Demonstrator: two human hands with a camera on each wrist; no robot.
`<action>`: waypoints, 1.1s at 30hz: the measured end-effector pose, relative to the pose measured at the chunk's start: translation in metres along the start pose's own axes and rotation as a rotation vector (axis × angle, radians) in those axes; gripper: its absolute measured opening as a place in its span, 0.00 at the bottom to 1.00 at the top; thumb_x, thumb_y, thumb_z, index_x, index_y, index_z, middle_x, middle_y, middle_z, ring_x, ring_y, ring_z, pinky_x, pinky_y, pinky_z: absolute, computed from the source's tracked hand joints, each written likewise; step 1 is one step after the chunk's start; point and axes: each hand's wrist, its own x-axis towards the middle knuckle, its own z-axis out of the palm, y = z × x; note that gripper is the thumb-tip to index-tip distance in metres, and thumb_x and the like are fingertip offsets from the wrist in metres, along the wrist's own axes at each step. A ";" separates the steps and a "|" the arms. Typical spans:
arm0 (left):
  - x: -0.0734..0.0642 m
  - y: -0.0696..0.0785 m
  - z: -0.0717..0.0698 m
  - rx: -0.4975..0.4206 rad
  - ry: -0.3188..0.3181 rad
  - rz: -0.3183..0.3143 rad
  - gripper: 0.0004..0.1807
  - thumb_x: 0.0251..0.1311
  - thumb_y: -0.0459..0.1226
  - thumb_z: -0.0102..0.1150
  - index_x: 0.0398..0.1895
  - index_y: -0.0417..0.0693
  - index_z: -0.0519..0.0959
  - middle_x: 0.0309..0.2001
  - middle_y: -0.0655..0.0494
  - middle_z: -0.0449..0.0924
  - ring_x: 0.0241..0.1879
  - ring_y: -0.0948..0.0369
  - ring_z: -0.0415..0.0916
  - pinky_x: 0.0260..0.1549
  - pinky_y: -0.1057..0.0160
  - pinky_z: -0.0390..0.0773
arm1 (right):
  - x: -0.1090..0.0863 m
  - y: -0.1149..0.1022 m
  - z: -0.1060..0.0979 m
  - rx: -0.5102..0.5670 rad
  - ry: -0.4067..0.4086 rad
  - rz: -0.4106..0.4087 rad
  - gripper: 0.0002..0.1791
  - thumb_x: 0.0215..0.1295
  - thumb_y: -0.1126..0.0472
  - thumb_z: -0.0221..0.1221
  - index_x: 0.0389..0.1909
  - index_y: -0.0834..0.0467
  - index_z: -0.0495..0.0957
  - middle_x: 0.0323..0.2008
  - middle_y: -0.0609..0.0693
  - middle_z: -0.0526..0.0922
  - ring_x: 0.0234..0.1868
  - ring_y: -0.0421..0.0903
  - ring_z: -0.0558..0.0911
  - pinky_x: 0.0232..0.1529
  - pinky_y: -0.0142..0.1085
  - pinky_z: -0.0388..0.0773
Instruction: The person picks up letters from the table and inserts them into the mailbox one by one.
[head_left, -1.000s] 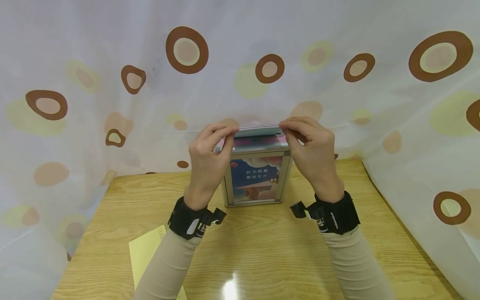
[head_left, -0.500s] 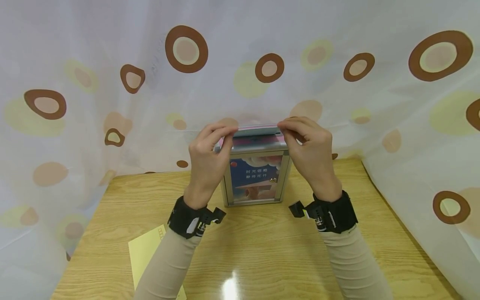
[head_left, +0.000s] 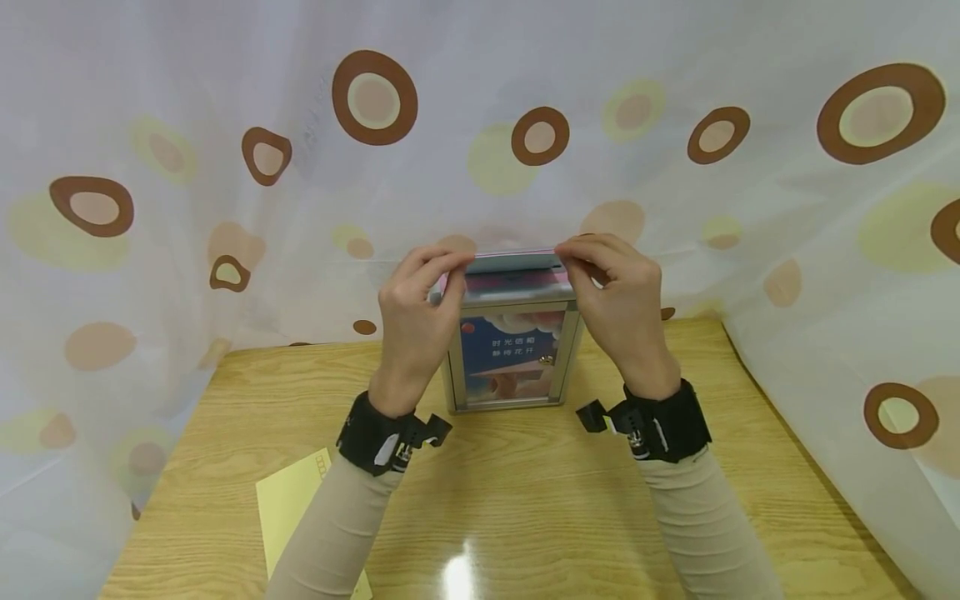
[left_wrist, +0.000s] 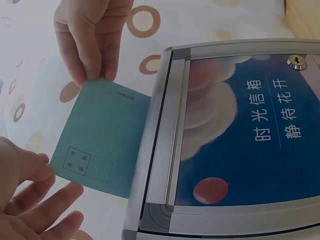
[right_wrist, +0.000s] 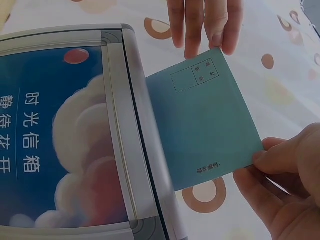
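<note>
A teal envelope [left_wrist: 102,135] with printed stamp boxes stands on edge at the top of a metal-framed mailbox [head_left: 513,358]. Its lower part is hidden behind the box's top edge in both wrist views. My left hand [head_left: 417,321] pinches the envelope's upper left corner between thumb and fingers. At the opposite upper corner, my right hand [head_left: 618,312] pinches it the same way, thumb on the near face in the right wrist view. A thin pink line runs along the envelope's top edge in the head view. The mailbox front carries a blue picture, white characters and a small lock [left_wrist: 297,62].
A yellow envelope [head_left: 296,500] lies on the wooden table [head_left: 510,500] at the left, partly covered by my left forearm. White curtain cloth [head_left: 450,192] with brown rings hangs right behind the mailbox and along both sides.
My right hand has shifted very slightly to the left. Both hands keep their pinch on the teal envelope, which stays almost in the same place.
</note>
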 end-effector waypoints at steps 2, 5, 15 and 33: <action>-0.001 0.000 0.000 -0.004 -0.006 0.001 0.08 0.65 0.30 0.57 0.40 0.39 0.85 0.40 0.44 0.82 0.44 0.54 0.79 0.44 0.57 0.81 | 0.000 0.002 0.001 -0.003 0.000 -0.001 0.07 0.64 0.69 0.61 0.40 0.60 0.86 0.39 0.55 0.85 0.39 0.45 0.82 0.39 0.32 0.80; -0.002 0.000 0.001 -0.007 -0.026 -0.003 0.08 0.65 0.30 0.57 0.42 0.39 0.85 0.42 0.44 0.81 0.44 0.54 0.79 0.44 0.57 0.81 | 0.000 0.004 0.003 0.003 0.001 0.002 0.07 0.64 0.69 0.61 0.40 0.60 0.86 0.39 0.55 0.85 0.39 0.45 0.82 0.40 0.36 0.83; -0.004 -0.004 0.004 0.000 -0.057 -0.029 0.12 0.63 0.27 0.53 0.44 0.38 0.85 0.43 0.44 0.81 0.45 0.54 0.79 0.39 0.55 0.81 | 0.000 0.011 0.007 0.002 0.014 0.024 0.07 0.63 0.70 0.62 0.39 0.61 0.86 0.38 0.56 0.86 0.38 0.45 0.83 0.39 0.30 0.81; -0.006 -0.004 0.006 0.023 -0.082 -0.055 0.10 0.66 0.28 0.55 0.43 0.41 0.86 0.41 0.45 0.80 0.30 0.57 0.71 0.21 0.60 0.59 | -0.002 0.012 0.011 0.055 0.015 0.051 0.07 0.62 0.72 0.62 0.38 0.62 0.86 0.37 0.56 0.85 0.37 0.45 0.83 0.40 0.21 0.77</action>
